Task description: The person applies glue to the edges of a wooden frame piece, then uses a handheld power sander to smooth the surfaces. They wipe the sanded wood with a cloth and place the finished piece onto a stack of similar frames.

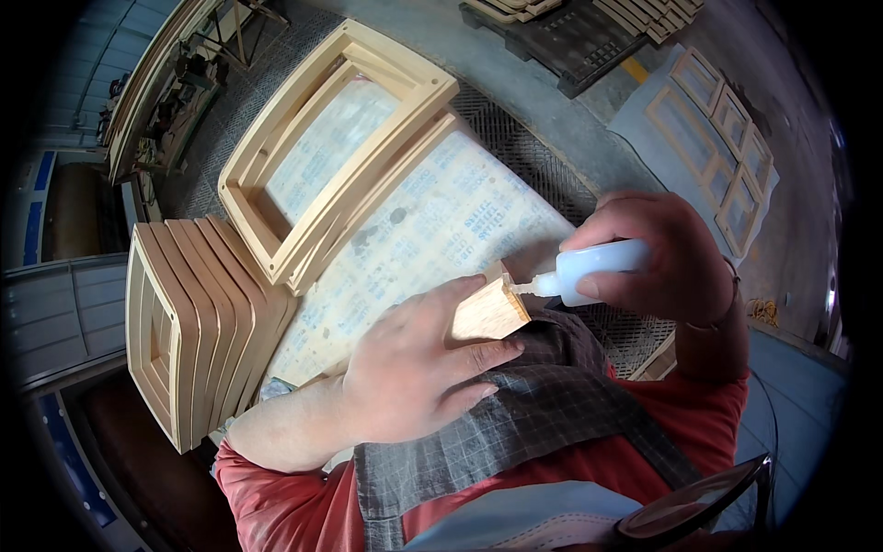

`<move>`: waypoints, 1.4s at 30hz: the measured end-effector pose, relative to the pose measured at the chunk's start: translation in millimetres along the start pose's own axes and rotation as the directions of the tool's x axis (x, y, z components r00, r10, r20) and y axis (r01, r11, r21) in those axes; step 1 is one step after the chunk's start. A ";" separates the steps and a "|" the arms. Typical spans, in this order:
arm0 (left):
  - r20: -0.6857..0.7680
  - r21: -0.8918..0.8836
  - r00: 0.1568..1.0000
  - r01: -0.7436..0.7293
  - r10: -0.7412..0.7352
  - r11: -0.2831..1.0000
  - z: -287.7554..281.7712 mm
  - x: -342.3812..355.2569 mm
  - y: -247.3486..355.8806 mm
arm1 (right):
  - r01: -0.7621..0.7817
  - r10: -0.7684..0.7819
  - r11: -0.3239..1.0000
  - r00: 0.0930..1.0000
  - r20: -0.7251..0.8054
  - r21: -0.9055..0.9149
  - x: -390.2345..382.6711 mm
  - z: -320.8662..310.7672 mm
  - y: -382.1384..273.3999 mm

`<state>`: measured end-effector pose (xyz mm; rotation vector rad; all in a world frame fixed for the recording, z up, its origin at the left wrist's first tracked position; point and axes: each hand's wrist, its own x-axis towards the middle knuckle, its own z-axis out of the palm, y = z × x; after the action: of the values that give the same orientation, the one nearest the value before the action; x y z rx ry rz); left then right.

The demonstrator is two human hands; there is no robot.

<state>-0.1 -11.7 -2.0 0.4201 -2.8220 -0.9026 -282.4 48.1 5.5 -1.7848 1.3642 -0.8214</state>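
Note:
My left hand is closed around a short pale wooden piece, held close to my apron. One end of that piece points to the right. In my right hand is a white squeeze bottle, tipped on its side. Its narrow nozzle is at the end face of the wood, touching or nearly touching it. A whitish smear shows on that end, though I cannot tell exactly what it is. Part of the wooden piece is hidden by my left fingers.
Pale wooden frames lie stacked on a paper-covered worktable. More curved frames stand in a row at the left. Beyond, panelled frames rest on a sheet, near a black pallet bearing wood pieces.

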 end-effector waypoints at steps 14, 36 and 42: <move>-0.003 -0.003 1.000 0.004 -0.004 1.000 -1.9 1.4 0.3 | -0.117 0.261 0.813 0.949 -0.177 0.571 -2.2 14.9 28.2; -0.015 -0.124 0.999 0.026 -0.028 0.992 -3.8 -13.7 6.6 | 0.002 0.380 0.315 0.916 -0.128 0.949 21.9 149.4 68.7; -0.160 -0.062 0.987 0.019 -0.029 0.998 6.7 -21.2 6.8 | -0.105 0.416 0.320 0.909 -0.040 0.942 36.9 164.1 78.5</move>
<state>17.0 3.7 -4.6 0.4959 -2.6425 -0.9124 -176.7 26.8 -145.6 -0.4978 0.9268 -1.3343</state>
